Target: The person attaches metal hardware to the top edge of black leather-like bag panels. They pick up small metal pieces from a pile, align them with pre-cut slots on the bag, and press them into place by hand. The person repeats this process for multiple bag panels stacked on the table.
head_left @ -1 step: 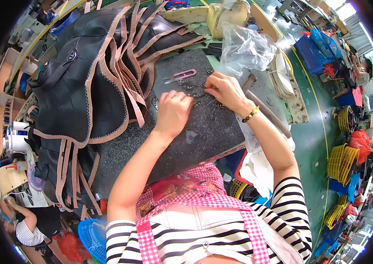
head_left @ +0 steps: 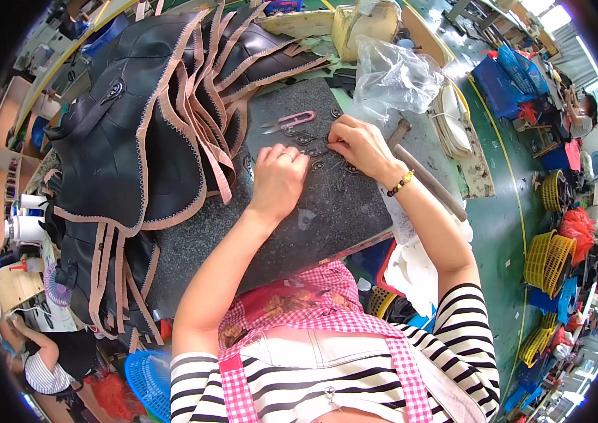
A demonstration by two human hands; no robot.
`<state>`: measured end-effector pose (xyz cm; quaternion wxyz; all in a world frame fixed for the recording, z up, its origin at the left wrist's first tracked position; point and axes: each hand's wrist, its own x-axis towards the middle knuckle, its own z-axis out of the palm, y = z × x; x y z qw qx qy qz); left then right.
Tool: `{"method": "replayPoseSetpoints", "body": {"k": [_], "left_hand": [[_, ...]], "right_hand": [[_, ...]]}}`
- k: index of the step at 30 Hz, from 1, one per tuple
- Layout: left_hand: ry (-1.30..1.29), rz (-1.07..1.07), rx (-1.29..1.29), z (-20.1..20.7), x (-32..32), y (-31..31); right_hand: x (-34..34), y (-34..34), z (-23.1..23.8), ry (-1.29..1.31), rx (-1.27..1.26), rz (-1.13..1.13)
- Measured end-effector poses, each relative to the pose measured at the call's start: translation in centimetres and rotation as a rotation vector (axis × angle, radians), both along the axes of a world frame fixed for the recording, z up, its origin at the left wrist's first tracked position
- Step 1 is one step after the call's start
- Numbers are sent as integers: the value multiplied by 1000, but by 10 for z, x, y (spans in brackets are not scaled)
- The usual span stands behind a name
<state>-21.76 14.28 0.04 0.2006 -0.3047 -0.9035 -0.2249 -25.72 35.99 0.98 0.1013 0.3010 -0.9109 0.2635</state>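
Note:
My left hand (head_left: 279,182) rests on the dark work board (head_left: 292,247) with its fingers curled in; whatever may be inside is hidden. Just right of it, my right hand (head_left: 361,146) pinches with thumb and forefinger among small metal buckle-like ornaments (head_left: 303,139); what sits between the fingertips is too small to make out. Several of these ornaments lie around and between both hands. Beyond them are pink-handled thread snips (head_left: 292,121), blades pointing left. A hammer (head_left: 431,185) lies beside my right forearm, its head away from me.
Black leather pieces (head_left: 108,155) with zigzag-stitched tan edges pile up on the left. A clear plastic bag (head_left: 394,77) and stacked white sheets (head_left: 452,123) lie at the far right. Yellow baskets (head_left: 547,262) stand on the green floor. Another person (head_left: 49,370) works at lower left.

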Motion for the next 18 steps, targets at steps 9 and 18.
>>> {"method": "replayPoseSetpoints", "body": {"k": [9,18], "left_hand": [[210,-47,-165,-6,1,3],[302,-77,-39,-5,0,3]], "right_hand": [[3,3,19,-232,16,-64],[9,2,3,-755,-492,-92]]}}
